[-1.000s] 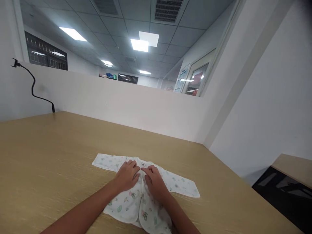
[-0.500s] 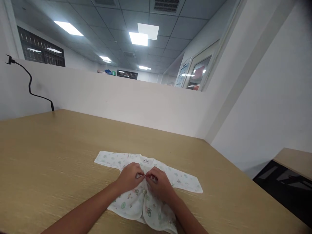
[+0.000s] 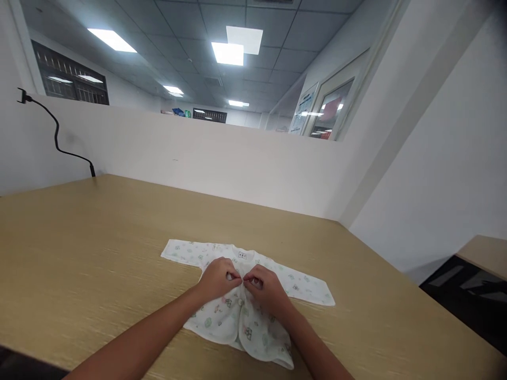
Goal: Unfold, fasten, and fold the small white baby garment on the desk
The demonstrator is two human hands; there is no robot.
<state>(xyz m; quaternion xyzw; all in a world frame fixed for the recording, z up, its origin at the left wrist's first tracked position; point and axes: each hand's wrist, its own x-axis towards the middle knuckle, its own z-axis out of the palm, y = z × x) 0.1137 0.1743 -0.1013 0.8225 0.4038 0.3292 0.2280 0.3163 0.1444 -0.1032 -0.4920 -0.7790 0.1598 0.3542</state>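
Observation:
A small white baby shirt (image 3: 222,319) with a green and brown print lies spread on the wooden table (image 3: 119,253), its sleeves out to both sides. My left hand (image 3: 219,278) pinches the left front edge just below the neckline. Opposite it, my right hand (image 3: 264,285) pinches the right front edge, and the fingertips of both almost meet at the middle. Below them a round fastener (image 3: 240,302) shows on the front opening, which parts toward the hem. Whatever lies between my fingertips is hidden.
A low white partition (image 3: 222,163) runs along the table's back edge. A black gooseneck holder (image 3: 57,132) stands at the back left. Beyond the table's right edge is a box-like piece with a wooden top (image 3: 485,253) and dark side.
The view has shifted slightly, so the shirt and hands appear a little higher and further right. Both hands keep their pinch at the front edges, fingertips close together.

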